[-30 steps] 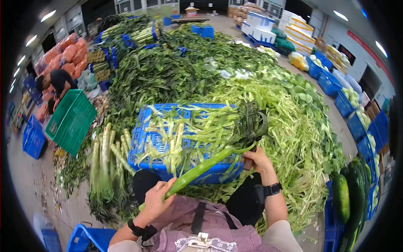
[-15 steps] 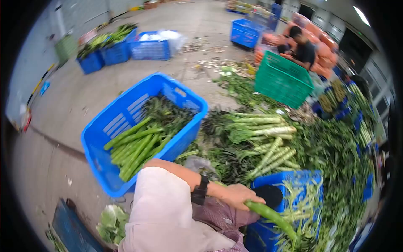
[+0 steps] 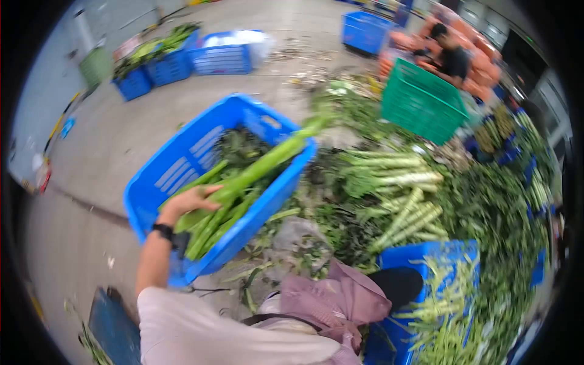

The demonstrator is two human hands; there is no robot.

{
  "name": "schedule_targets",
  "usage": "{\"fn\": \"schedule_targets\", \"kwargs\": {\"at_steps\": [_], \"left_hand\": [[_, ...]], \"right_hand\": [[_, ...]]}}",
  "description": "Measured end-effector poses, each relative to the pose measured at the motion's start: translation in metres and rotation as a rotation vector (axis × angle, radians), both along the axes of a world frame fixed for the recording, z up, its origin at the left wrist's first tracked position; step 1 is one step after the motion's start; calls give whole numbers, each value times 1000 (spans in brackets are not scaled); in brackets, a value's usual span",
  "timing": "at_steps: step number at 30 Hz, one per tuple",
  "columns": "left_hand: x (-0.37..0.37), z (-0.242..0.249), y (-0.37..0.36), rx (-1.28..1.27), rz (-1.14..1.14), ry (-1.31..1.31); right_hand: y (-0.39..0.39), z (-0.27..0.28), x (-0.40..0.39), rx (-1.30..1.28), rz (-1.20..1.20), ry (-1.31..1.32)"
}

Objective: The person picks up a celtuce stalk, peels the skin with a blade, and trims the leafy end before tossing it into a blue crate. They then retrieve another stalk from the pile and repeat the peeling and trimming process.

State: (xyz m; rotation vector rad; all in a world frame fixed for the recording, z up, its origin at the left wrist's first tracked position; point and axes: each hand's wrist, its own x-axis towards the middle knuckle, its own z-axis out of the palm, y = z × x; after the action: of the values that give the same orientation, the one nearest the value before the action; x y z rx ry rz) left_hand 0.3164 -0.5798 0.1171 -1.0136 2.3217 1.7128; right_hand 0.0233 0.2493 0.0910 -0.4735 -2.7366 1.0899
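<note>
My left hand [image 3: 193,204], with a dark band on its wrist, is over the near left part of a blue crate [image 3: 146,188]. Its fingers curve round the thick end of a peeled green celtuce stalk [image 3: 263,165], slightly blurred. The stalk slants across the crate, its leafy top reaching past the far right rim. Beneath it inside are more peeled green stalks [image 3: 204,238] and dark leaves [image 3: 240,145]. My right hand is out of sight.
A second blue crate [image 3: 435,250] with pale peelings [image 3: 441,304] stands by my knee. Unpeeled celtuce [image 3: 404,176] lies on a leaf pile [image 3: 486,219]. Beyond are a green crate [image 3: 423,100], a seated person [image 3: 453,58] near orange sacks, and several blue crates [image 3: 222,59].
My left hand has swung from above the peelings crate on the right to the blue crate on the left, carrying the green stalk with it. The view has shifted slightly.
</note>
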Motion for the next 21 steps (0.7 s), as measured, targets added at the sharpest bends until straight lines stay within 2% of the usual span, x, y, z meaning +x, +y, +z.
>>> {"fn": "schedule_targets", "kwargs": {"at_steps": [2, 3, 4, 5, 6, 8, 10, 12, 13, 14, 15, 16, 18, 19, 20, 21], "left_hand": [[25, -31, -33, -142, -44, -225], [24, -43, -50, -300, -170, -492], [17, -58, -58, -552, -175, -645], [-16, -46, -50, -661, -215, -808], [-51, -52, -44, -665, -252, -786], [-117, -65, -25, -1033, 232, -186], [-207, -67, 6, -1104, 271, 275], [-286, -88, 42, -939, 126, 482], [-325, -113, 64, -731, 72, 457], [-363, -143, 89, -524, 19, 427], [-396, -167, 117, -429, -97, 320], [-426, -198, 150, -425, -162, 322], [-484, -251, 203, -2, -294, 59], [-506, -280, 229, -73, -310, -40], [-527, -301, 256, -141, -328, -136], [-548, -315, 275, -157, -361, -259]], "right_hand": [[61, -43, 3, 52, 17, -14], [107, -80, -10, 1, 134, -38], [166, -121, -14, -110, 235, -72], [135, -111, -3, 268, 227, -56], [88, -90, 9, 647, 174, -44], [14, -61, 16, 329, 117, -134], [-3, -56, 21, 422, 142, -203], [-8, -54, 23, 512, 175, -275], [-9, -54, 25, 478, 158, -267], [-6, -53, 25, 446, 142, -257], [7, -60, 26, 537, 265, -248], [3, -51, 24, 548, 243, -250], [-39, -16, 13, 680, 251, -566], [-33, -19, 14, 554, 244, -551], [-32, -25, 22, 682, 283, -403], [-26, -30, 24, 604, 219, -496]]}}
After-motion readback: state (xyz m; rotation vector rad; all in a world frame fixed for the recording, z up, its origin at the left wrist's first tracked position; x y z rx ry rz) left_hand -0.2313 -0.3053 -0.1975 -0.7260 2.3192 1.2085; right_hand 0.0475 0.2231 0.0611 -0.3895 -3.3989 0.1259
